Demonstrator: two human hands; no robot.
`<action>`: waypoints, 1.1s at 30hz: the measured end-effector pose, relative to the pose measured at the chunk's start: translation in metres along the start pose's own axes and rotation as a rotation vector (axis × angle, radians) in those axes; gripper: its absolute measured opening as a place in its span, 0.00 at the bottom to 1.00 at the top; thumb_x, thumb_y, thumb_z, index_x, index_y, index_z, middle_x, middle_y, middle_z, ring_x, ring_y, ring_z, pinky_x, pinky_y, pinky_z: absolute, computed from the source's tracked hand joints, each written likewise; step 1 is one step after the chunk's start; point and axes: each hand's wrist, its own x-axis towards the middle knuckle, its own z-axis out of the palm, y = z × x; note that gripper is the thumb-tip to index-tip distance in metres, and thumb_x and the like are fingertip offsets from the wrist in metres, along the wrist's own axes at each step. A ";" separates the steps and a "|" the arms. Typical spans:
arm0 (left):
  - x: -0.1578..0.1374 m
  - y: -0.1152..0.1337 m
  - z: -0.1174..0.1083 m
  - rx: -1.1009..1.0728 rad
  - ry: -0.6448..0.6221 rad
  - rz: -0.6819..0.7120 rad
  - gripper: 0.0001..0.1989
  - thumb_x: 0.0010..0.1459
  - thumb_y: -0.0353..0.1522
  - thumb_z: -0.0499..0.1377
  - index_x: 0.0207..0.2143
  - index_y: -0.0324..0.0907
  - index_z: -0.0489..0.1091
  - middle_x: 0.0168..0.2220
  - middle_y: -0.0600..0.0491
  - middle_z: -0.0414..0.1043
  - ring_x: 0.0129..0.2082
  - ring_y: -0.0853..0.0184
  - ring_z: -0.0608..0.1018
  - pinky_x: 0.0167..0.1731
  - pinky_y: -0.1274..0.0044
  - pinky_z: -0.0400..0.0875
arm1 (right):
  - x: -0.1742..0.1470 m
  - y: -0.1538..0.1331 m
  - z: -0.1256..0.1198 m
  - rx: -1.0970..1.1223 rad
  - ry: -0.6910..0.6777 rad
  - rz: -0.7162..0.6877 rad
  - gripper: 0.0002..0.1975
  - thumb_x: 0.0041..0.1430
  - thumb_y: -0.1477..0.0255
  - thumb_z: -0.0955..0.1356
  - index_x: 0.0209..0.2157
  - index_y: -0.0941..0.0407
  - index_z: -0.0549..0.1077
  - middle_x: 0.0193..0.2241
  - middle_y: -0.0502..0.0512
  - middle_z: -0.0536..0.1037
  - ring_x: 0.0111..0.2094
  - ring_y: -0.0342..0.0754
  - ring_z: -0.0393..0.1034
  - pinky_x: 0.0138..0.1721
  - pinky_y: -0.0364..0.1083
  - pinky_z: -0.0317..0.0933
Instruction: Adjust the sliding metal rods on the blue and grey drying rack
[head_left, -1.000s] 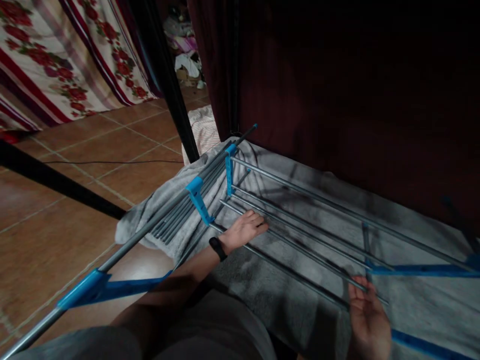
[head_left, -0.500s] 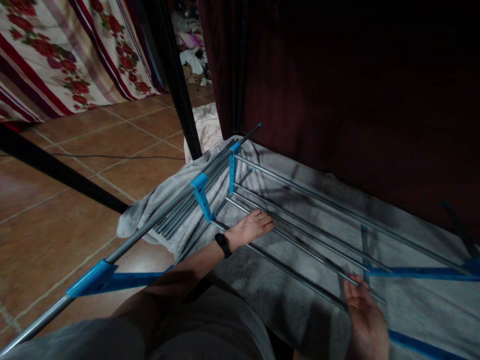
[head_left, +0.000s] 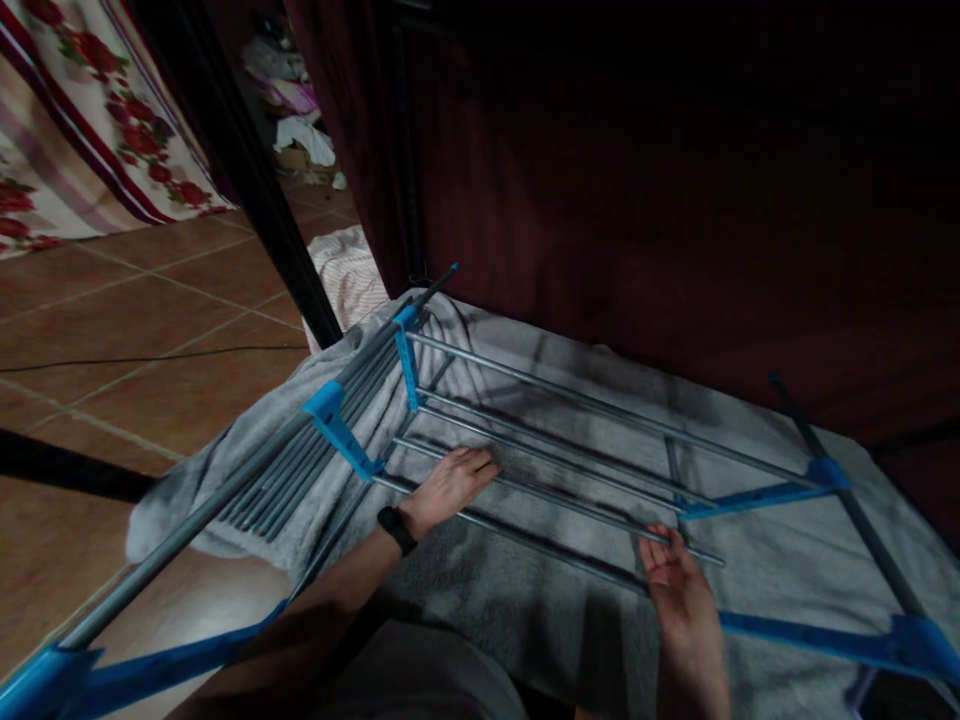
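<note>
A loose grey metal tube (head_left: 570,503) runs slantwise over the lower middle of a rack frame built of grey tubes and blue plastic brackets. My left hand (head_left: 452,485), with a black band on the wrist, is closed over the tube towards its left end. Near the other end, my right hand (head_left: 673,575) has its palm turned up and its fingers curled at the tube. Blue brackets (head_left: 341,430) join the frame's left side tube, and a long blue bracket (head_left: 810,637) spans the right. Parallel crossbars (head_left: 585,400) lie beyond my hands.
Several loose tubes (head_left: 289,475) lie bundled on a grey blanket (head_left: 187,510) at the left. Black posts (head_left: 285,235) rise from the tiled floor (head_left: 172,370). Dark red curtain (head_left: 525,220) hangs behind, and a floral cloth (head_left: 135,130) at upper left.
The view has swung to the right, so the rack sits further left and more of its right side shows. Both hands stay at the same tube.
</note>
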 end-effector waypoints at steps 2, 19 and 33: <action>-0.002 -0.002 0.001 -0.017 0.015 -0.003 0.12 0.73 0.32 0.50 0.47 0.43 0.73 0.40 0.51 0.75 0.41 0.63 0.76 0.47 0.69 0.66 | -0.009 0.000 0.017 0.051 0.001 0.047 0.11 0.52 0.64 0.76 0.37 0.51 0.79 0.41 0.52 0.82 0.48 0.49 0.78 0.62 0.56 0.67; 0.007 -0.021 -0.011 -0.064 0.359 -0.023 0.14 0.71 0.33 0.53 0.56 0.46 0.72 0.49 0.50 0.78 0.47 0.61 0.78 0.52 0.67 0.71 | -0.103 -0.054 0.174 -0.077 -0.384 -0.261 0.13 0.62 0.58 0.72 0.42 0.50 0.79 0.43 0.53 0.83 0.49 0.52 0.76 0.59 0.58 0.66; 0.020 0.003 -0.057 -0.207 0.531 -0.026 0.11 0.73 0.33 0.52 0.40 0.44 0.74 0.35 0.53 0.78 0.34 0.67 0.80 0.37 0.75 0.75 | -0.097 -0.139 0.201 -0.576 -0.258 -0.827 0.13 0.60 0.59 0.73 0.43 0.50 0.81 0.41 0.55 0.82 0.42 0.52 0.76 0.47 0.51 0.70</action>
